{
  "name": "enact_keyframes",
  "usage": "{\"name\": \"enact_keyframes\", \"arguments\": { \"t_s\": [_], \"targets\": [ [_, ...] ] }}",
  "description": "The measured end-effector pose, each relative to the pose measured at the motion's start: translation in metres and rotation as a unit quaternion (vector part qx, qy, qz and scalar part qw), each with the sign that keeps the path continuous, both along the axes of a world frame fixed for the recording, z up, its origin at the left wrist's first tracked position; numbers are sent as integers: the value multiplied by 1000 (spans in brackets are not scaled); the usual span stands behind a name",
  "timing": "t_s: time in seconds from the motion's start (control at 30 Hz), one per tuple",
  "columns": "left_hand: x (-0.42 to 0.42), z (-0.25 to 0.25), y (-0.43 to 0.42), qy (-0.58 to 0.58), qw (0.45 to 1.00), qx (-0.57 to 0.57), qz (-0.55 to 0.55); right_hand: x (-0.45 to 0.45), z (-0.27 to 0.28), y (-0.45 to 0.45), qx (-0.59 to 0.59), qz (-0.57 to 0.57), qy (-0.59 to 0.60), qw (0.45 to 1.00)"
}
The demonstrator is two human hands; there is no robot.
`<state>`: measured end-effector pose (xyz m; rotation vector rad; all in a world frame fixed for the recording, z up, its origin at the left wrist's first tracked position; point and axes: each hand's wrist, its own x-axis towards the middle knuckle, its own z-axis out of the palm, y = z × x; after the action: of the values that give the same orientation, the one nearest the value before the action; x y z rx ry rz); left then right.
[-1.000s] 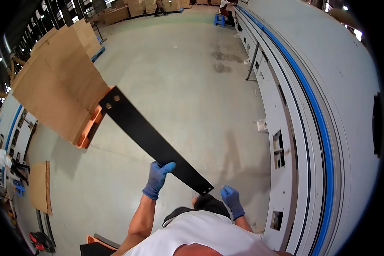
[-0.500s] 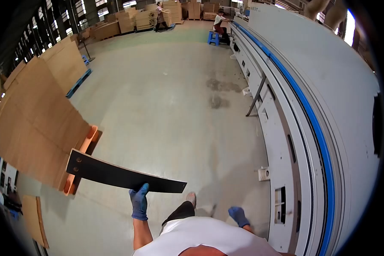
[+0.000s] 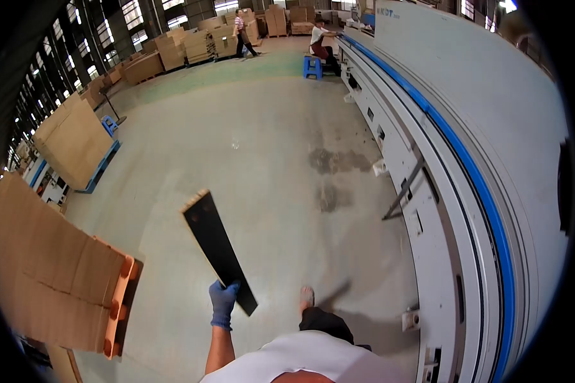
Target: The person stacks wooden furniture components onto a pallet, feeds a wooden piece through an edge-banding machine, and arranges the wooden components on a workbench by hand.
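A long, narrow black board with a pale, raw-looking far end slants up and leftward in front of me, clear of the floor. My left hand, in a blue knitted glove, is closed around it near its lower end, thumb on the black face. The fingers behind the board are hidden. My right hand is out of the picture.
To my right runs a long grey machine with a blue strip. At left, brown sheets stand on an orange pallet. Farther off, a person sits on a blue stool and another person is upright.
The board has swung from nearly level across the view to a steep slant, its far end now pointing away. My right hand has left the view. The orange pallet and machine appear nearer.
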<state>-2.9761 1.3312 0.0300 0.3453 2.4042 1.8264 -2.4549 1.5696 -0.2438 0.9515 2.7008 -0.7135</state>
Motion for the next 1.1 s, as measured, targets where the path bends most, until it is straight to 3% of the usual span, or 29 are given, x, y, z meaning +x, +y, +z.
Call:
{"name": "enact_keyframes", "arguments": {
  "t_s": [0.1, 0.17, 0.2, 0.23, 0.27, 0.3, 0.37, 0.47, 0.57, 0.67, 0.73, 0.83, 0.93, 0.97, 1.1],
  "targets": [
    [-76, -1, 74, 32, 994, -108, -3, -121, 12, 113, 114, 77, 78, 987],
    [-134, -4, 116, 75, 987, -142, -15, -220, 53, 200, 95, 115, 196, 969],
    [-164, 15, 148, 81, 979, -185, -22, -279, 82, 254, 80, 142, 267, 950],
    [-186, 18, 170, 99, 978, -179, -29, -346, 166, 274, -29, 34, 198, 979],
    [-211, 18, 193, 119, 978, -169, -36, -405, 209, 298, -317, -177, 256, 896],
    [-246, 16, 222, 137, 975, -168, -47, -469, 243, 329, -560, -363, 277, 692],
    [-306, 10, 272, 173, 967, -169, -74, -568, 307, 384, -670, -306, 283, 614],
    [-404, -9, 353, 237, 934, -230, -136, -687, 326, 452, -820, -222, 287, 442],
    [-507, -10, 448, 252, 899, -296, -201, -791, 332, 522, -855, -201, 253, 405],
    [-595, 13, 534, 273, 874, -314, -252, -862, 339, 573, -830, -358, 244, 353],
    [-649, 20, 593, 288, 857, -319, -286, -893, 334, 631, -914, -357, 193, 12],
    [-743, 26, 690, 341, 825, -308, -328, -954, 330, 701, -853, -281, 309, 314],
    [-823, 21, 791, 400, 799, -305, -329, -1007, 327, 774, -818, -332, 288, 370],
    [-853, 19, 827, 405, 803, -288, -327, -1033, 323, 802, -836, -335, 283, 331],
    [-962, 11, 969, 422, 807, -294, -289, -1144, 302, 921, -793, -336, 342, 377]
  ]
}}
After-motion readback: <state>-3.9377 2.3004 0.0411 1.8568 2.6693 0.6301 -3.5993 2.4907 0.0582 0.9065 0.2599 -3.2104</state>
